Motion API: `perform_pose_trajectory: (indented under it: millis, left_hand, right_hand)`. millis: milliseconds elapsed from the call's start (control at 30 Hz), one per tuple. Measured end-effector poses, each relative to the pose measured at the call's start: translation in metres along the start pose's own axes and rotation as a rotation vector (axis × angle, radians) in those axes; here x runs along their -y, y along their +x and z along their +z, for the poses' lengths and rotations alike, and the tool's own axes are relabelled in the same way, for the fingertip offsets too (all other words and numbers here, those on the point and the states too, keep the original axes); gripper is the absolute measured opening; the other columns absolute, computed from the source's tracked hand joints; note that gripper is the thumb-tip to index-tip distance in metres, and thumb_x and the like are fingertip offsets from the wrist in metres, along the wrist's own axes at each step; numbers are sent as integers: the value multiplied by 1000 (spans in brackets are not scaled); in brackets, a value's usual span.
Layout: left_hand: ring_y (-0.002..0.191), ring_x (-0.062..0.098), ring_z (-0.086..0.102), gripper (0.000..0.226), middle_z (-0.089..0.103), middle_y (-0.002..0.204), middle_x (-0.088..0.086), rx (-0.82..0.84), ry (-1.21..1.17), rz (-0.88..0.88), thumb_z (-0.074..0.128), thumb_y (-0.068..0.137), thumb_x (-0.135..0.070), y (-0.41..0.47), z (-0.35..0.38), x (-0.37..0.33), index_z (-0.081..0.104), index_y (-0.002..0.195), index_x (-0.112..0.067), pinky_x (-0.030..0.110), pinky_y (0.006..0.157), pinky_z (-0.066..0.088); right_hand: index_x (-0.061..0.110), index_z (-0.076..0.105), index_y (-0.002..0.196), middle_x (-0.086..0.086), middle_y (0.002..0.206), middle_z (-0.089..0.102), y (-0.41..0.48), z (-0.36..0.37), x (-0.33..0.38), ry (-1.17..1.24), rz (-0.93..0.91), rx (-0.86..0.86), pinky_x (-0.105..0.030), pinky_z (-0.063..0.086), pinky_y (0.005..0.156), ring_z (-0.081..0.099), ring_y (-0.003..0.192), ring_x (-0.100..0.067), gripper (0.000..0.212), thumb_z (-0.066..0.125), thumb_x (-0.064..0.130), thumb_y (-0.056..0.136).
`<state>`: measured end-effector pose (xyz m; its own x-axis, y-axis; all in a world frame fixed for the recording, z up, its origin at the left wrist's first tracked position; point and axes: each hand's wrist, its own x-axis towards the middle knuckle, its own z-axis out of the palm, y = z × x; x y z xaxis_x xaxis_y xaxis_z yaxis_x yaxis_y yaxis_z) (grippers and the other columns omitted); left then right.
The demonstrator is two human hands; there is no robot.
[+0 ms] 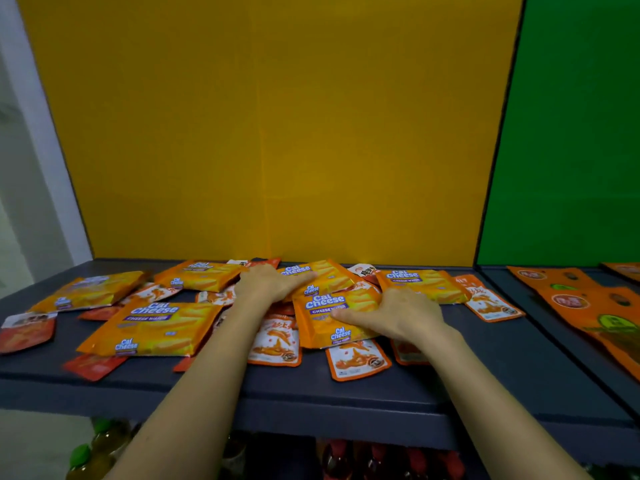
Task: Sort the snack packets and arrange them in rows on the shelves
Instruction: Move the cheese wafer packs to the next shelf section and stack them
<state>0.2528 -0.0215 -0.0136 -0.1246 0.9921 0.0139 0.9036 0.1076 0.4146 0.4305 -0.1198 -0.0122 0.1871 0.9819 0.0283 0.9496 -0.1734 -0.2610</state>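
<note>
Several orange Cal Cheese wafer packets lie scattered on the dark grey shelf (pixel 502 358), mixed with small orange-and-white snack pouches and red packets. My left hand (pixel 268 284) lies flat with straight fingers on a Cal Cheese packet at the back (pixel 332 277). My right hand (pixel 394 313) presses its straight fingers on the middle Cal Cheese packet (pixel 323 327), which lies on top of small pouches (pixel 275 344). A large Cal Cheese packet (pixel 152 329) lies to the left, apart from both hands.
A yellow back panel (pixel 277 133) rises behind the shelf, a green one (pixel 571 133) to the right. Flat orange packets (pixel 588 306) lie on the right-hand shelf section. Bottles (pixel 97 448) stand on the shelf below. A white wall edge is at far left.
</note>
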Motion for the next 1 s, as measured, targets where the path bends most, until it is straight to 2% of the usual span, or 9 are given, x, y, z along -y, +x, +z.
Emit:
perform_pose_trajectory:
  millis: [167, 367, 433, 533, 567, 733, 833, 933, 1000]
  left_hand:
    - [119, 33, 50, 105, 57, 128, 13, 63, -108, 22, 57, 50, -86, 20, 6, 5, 57, 119, -7, 41, 101, 42]
    - [100, 33, 64, 133, 68, 109, 12, 75, -544, 52, 75, -2, -75, 68, 33, 15, 60, 111, -7, 48, 87, 54]
    - [100, 33, 64, 119, 66, 110, 14, 63, -654, 70, 86, 12, -56, 50, 19, 8, 54, 113, -1, 46, 87, 54]
    - [81, 28, 64, 49, 66, 100, 16, 88, -857, 107, 89, 49, -19, 9, -10, -4, 61, 87, -4, 37, 73, 54]
    - [76, 28, 63, 38, 65, 97, 18, 115, -931, 101, 85, 58, -7, 7, -12, -4, 58, 84, -4, 39, 72, 54]
    - [84, 30, 64, 50, 64, 114, 22, 162, -1086, 118, 76, 68, 2, 7, -19, -1, 52, 112, -2, 49, 78, 55]
    - [74, 25, 62, 45, 64, 113, 20, 127, -1156, 181, 73, 73, -2, 4, -25, 0, 52, 114, -3, 38, 67, 54]
    - [71, 21, 62, 42, 64, 107, 14, 117, -1236, 232, 71, 78, -9, -5, -33, -5, 53, 115, -4, 30, 61, 56]
    - [62, 12, 60, 27, 63, 98, 10, 122, -1272, 274, 67, 81, -10, -13, -37, -14, 54, 105, -12, 23, 52, 53]
  right_hand:
    - [15, 27, 145, -4, 144, 44, 5, 1, 3, 142, 38, 46, -41, 44, 100, 45, 129, -25, 117, 55, 84, 55]
    - [15, 47, 127, -3, 134, 53, 3, 3, 8, 226, 42, 2, -39, 46, 96, 51, 120, -24, 90, 61, 75, 62]
    - [13, 53, 117, -4, 126, 58, 1, 1, 9, 287, 49, -27, -37, 47, 92, 54, 114, -24, 72, 63, 67, 69]
    - [11, 62, 108, -6, 116, 65, 2, 1, 7, 424, 56, -46, -36, 49, 91, 59, 106, -23, 54, 67, 54, 75]
    - [11, 64, 106, -6, 113, 67, 3, 1, 7, 456, 64, -51, -38, 50, 92, 61, 104, -22, 54, 68, 54, 75]
    - [11, 62, 103, -6, 105, 69, 3, 4, -4, 624, 140, -99, -42, 51, 91, 63, 98, -22, 54, 71, 54, 71]
    - [15, 62, 91, -9, 102, 70, -8, -1, -12, 771, 142, -187, -39, 55, 83, 66, 91, -23, 35, 73, 43, 74]
    - [18, 61, 80, -2, 85, 70, -29, -11, -25, 1026, 125, -244, -18, 51, 54, 63, 69, -10, 14, 72, 26, 80]
    - [17, 61, 80, 2, 78, 66, -43, -17, -39, 1117, 155, -288, -19, 49, 57, 60, 67, -8, 12, 71, 24, 80]
